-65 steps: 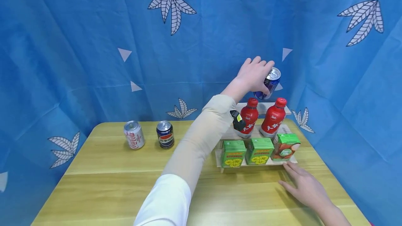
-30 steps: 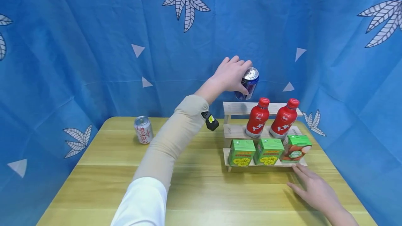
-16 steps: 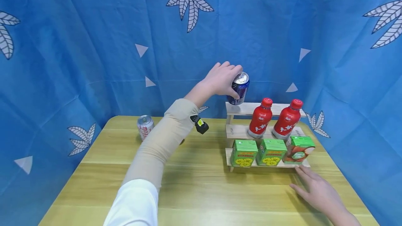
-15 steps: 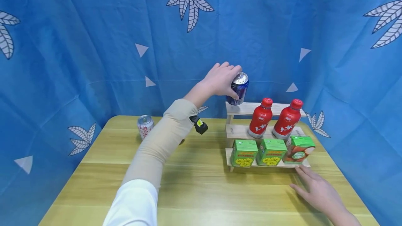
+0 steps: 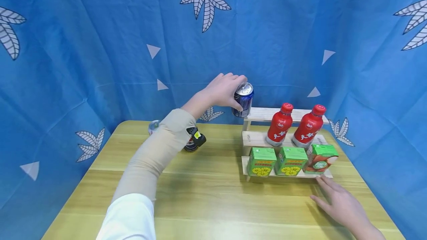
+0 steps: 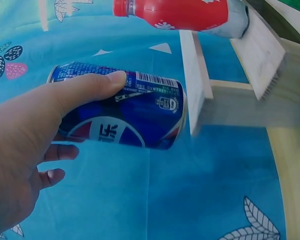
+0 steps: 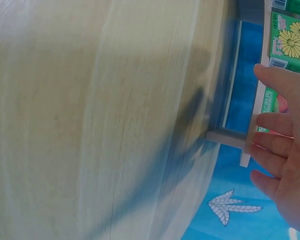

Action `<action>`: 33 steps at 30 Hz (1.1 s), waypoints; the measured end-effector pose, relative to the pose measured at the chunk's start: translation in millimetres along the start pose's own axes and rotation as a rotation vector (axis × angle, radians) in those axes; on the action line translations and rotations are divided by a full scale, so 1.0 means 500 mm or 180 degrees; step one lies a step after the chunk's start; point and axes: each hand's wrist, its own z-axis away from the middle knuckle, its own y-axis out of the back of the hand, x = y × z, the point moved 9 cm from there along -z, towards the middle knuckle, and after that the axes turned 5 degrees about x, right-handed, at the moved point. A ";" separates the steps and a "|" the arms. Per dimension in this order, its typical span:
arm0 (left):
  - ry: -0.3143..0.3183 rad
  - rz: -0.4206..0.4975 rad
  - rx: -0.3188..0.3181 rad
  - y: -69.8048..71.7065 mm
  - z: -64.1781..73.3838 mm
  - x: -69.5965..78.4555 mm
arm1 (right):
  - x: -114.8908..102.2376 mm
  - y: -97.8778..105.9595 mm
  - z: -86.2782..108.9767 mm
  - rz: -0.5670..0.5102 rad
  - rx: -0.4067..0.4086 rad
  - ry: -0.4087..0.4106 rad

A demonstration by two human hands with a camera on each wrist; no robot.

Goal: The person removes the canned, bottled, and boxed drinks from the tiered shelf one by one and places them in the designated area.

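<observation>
My left hand grips a blue Pepsi can round its side, at the left end of the top board of a wooden tiered shelf. In the left wrist view the thumb lies along the blue can, its base end close to the shelf's top board. Two red bottles stand on the middle tier. Along the bottom tier sit two green drink cartons with yellow flowers and a green and brown carton. My right hand has its fingertips at the front right edge of the bottom tier.
Behind my left forearm, a silver Coca-Cola can and a dark Pepsi can stand on the wooden table, both partly hidden. A blue patterned curtain hangs along the back and sides.
My left hand has carried the blue can leftward from above the red bottles and lowered it towards the top board's left end. The right hand stays at the shelf. The view has shifted slightly.
</observation>
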 end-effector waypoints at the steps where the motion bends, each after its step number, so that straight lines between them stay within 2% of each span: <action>1: -0.0009 0.0018 -0.0006 0.001 0.005 -0.001 | 0.000 0.001 0.000 0.0000 0.0009 0.0006; 7: -0.0069 0.0107 -0.0016 0.001 0.036 -0.010 | -0.003 0.006 -0.001 -0.0020 0.0154 0.0088; 11: -0.0087 0.0193 -0.0054 -0.010 0.057 -0.016 | -0.003 0.004 0.000 -0.0026 0.0154 0.0086; 21: 0.0028 0.0461 -0.0085 -0.050 0.109 -0.040 | -0.001 0.004 0.001 -0.0015 0.0134 0.0078; 33: 0.0129 0.0310 0.0074 -0.118 0.171 -0.054 | 0.001 -0.002 0.002 0.0017 -0.0009 0.0010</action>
